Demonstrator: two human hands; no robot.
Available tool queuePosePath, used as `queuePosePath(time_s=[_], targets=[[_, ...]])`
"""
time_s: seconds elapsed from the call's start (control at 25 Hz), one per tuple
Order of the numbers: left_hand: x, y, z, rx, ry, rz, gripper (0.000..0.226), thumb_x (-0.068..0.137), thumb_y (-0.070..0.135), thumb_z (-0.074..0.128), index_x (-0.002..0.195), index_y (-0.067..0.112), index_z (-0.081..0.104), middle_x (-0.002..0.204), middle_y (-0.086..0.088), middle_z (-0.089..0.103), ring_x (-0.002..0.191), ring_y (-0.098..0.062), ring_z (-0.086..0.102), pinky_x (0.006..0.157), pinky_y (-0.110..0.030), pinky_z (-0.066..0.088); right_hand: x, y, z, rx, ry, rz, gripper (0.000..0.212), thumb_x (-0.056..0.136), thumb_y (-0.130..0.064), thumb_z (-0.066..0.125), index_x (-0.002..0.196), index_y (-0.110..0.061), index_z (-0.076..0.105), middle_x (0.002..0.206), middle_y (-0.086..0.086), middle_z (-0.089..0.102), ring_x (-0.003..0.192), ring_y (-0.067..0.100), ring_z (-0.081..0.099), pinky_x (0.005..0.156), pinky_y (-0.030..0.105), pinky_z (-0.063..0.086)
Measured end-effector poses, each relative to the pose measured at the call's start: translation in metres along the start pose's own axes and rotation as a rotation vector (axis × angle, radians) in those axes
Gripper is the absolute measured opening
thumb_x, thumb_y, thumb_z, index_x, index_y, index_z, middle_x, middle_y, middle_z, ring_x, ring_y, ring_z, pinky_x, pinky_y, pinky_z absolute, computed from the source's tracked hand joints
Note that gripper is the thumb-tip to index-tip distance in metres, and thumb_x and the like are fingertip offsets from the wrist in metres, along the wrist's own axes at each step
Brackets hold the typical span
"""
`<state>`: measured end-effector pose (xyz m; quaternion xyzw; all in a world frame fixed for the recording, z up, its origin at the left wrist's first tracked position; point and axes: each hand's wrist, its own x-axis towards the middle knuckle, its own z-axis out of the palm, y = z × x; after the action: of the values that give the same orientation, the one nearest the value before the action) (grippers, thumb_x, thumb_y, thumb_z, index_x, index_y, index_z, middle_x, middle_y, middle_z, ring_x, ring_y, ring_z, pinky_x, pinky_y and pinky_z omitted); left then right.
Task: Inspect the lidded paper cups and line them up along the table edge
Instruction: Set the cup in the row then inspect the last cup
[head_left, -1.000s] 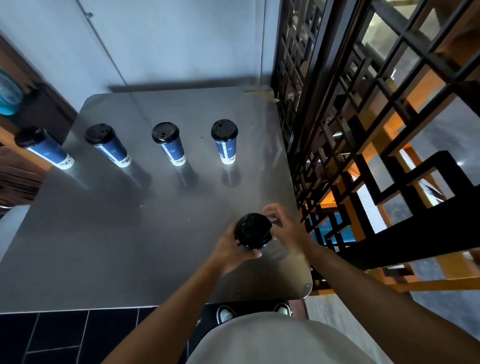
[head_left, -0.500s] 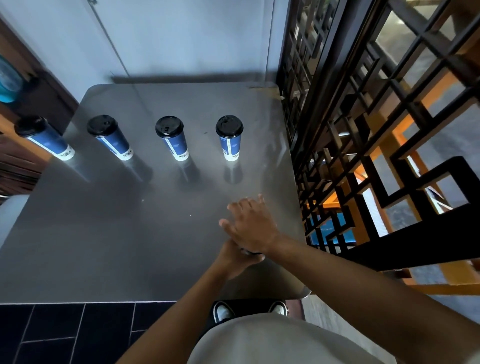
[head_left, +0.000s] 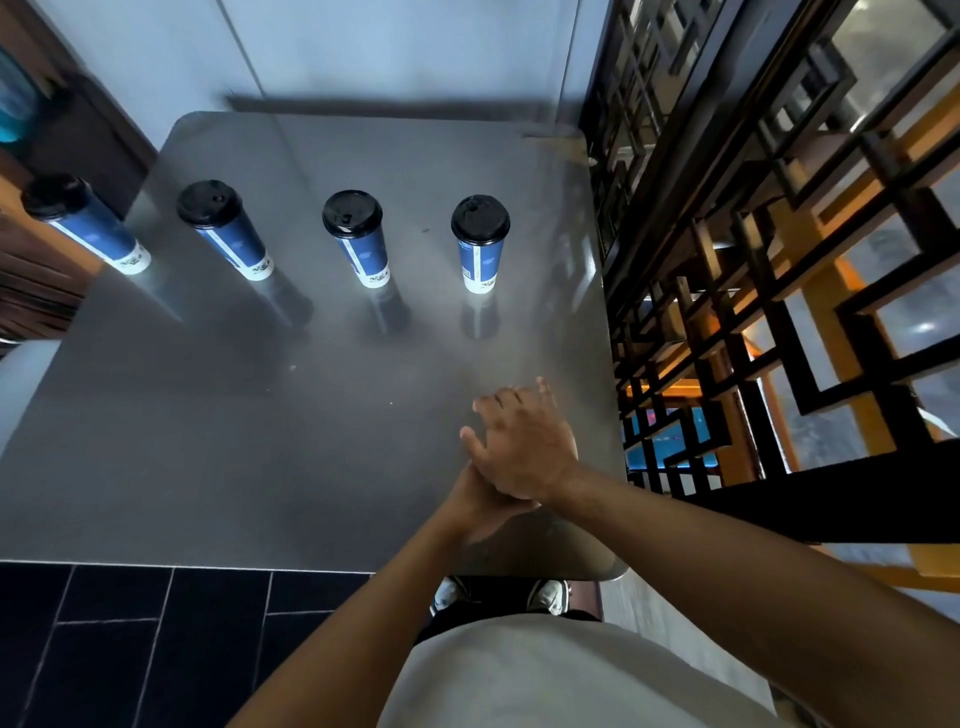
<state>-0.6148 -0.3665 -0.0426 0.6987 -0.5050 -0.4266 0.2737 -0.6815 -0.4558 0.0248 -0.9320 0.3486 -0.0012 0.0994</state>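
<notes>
Far left, at the very left edge of the grey metal table (head_left: 208, 441): first cup (head_left: 88, 223), blue paper with a white band at the foot and a black lid, upright, though leaning outward in the wide-angle view. Just to its right, second cup (head_left: 223, 228), same blue body and black lid, well inside the table edge. Further right, third cup (head_left: 358, 239), lid on, a pale reflection on the metal below its base. Then fourth cup (head_left: 479, 244), the rightmost of the row, upright, a small printed code visible on its side. All four evenly spaced in one line across the far half of the table, none touching, well apart from the hands. Behind the row, a pale wall (head_left: 389, 47). Near left, below the table edge, dark floor tiles (head_left: 130, 639). Near right of the table, left hand (head_left: 478, 499), reaching up from below and mostly covered, so grip impossible to tell, nor anything it may have hold of. Laid directly over it, right hand (head_left: 524, 447), palm down, fingers stretched forward and loosely spread, not curled round anything visible; whatever lies beneath hidden from view. Below the hands, past the near table edge, a pair of shoes (head_left: 545, 595) and a light shirt (head_left: 545, 675). Far right, running along the table's right side, a black lattice screen (head_left: 753, 260).
</notes>
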Motion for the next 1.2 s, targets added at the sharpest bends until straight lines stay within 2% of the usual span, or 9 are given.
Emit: queuePosePath(time_s=[0.24,0.48,0.56,0.64,0.72,0.84,0.96,1.08,1.2], targets=[[0.000,-0.009,0.005,-0.026,0.001,-0.035,0.073,0.083,0.031,0.079,0.148,0.016,0.048,0.149,-0.002,0.051,0.130,-0.010,0.047,0.100,-0.010,0.031,-0.001,0.000,0.006,0.035,-0.038,0.000,0.055,0.092,-0.054,0.034,0.120,-0.018,0.064,0.116,0.008,0.068,0.112,0.027,0.059,0.116,0.052,0.030],[-0.012,-0.014,0.008,-0.148,0.037,-0.071,0.069,0.074,0.030,0.084,0.136,0.015,0.058,0.135,-0.001,0.064,0.122,-0.014,0.061,0.092,-0.003,0.040,-0.003,-0.003,0.005,0.119,-0.190,0.037,0.040,0.092,-0.046,0.040,0.102,-0.018,0.067,0.106,0.009,0.068,0.096,0.030,0.065,0.084,0.040,0.050],[-0.014,-0.006,0.004,-0.271,0.074,-0.081,0.071,0.070,0.025,0.089,0.134,0.017,0.058,0.127,-0.001,0.070,0.115,-0.016,0.068,0.093,-0.018,0.054,0.000,0.006,-0.006,0.353,-0.233,0.048,0.028,0.094,-0.039,0.046,0.104,-0.020,0.065,0.110,0.005,0.067,0.099,0.027,0.064,0.086,0.040,0.051],[-0.012,0.000,-0.007,-0.429,0.135,-0.102,0.068,0.069,0.022,0.091,0.130,0.027,0.060,0.117,0.002,0.075,0.107,-0.013,0.072,0.086,-0.029,0.061,0.005,0.019,-0.020,0.589,-0.162,0.073,0.022,0.095,-0.028,0.053,0.112,-0.018,0.064,0.115,0.002,0.065,0.101,0.020,0.063,0.089,0.034,0.050],[-0.011,0.006,-0.018,-0.495,0.188,-0.123,0.049,0.070,0.028,0.089,0.114,0.034,0.069,0.106,0.008,0.079,0.096,-0.004,0.074,0.073,-0.018,0.058,0.003,0.032,-0.028,0.746,-0.095,0.112,0.022,0.096,-0.023,0.057,0.115,-0.015,0.066,0.115,0.002,0.066,0.103,0.016,0.063,0.089,0.027,0.048],[-0.009,0.019,-0.021,-0.550,0.203,-0.148,0.034,0.073,0.047,0.081,0.102,0.032,0.072,0.096,0.009,0.080,0.084,-0.003,0.075,0.063,-0.009,0.052,-0.009,0.044,-0.026,1.034,-0.069,0.237,0.026,0.100,-0.025,0.055,0.117,-0.008,0.067,0.112,0.009,0.067,0.103,0.020,0.064,0.090,0.029,0.049],[-0.001,0.032,-0.021,-0.680,0.262,-0.236,0.045,0.082,0.060,0.070,0.115,0.031,0.062,0.097,0.003,0.080,0.083,-0.011,0.078,0.062,-0.016,0.057,-0.017,0.041,-0.018,1.379,-0.122,0.393,0.029,0.103,-0.022,0.052,0.129,-0.008,0.055,0.118,0.014,0.064,0.102,0.021,0.066,0.086,0.029,0.056],[0.012,0.043,-0.027,-0.764,0.265,-0.310,0.052,0.090,0.061,0.062,0.129,0.026,0.054,0.108,-0.008,0.075,0.084,-0.019,0.078,0.064,-0.030,0.061,-0.018,0.042,-0.008,1.378,-0.054,0.488,0.038,0.101,-0.021,0.056,0.136,-0.011,0.048,0.130,0.015,0.060,0.117,0.028,0.062,0.104,0.044,0.051],[0.017,0.051,-0.024,-0.718,0.219,-0.400,0.055,0.091,0.067,0.053,0.127,0.025,0.057,0.109,-0.010,0.075,0.086,-0.024,0.078,0.063,-0.037,0.061,-0.024,0.045,0.002,1.476,-0.027,0.647,0.041,0.101,-0.027,0.057,0.135,-0.007,0.049,0.131,0.020,0.061,0.117,0.034,0.063,0.105,0.049,0.050]])
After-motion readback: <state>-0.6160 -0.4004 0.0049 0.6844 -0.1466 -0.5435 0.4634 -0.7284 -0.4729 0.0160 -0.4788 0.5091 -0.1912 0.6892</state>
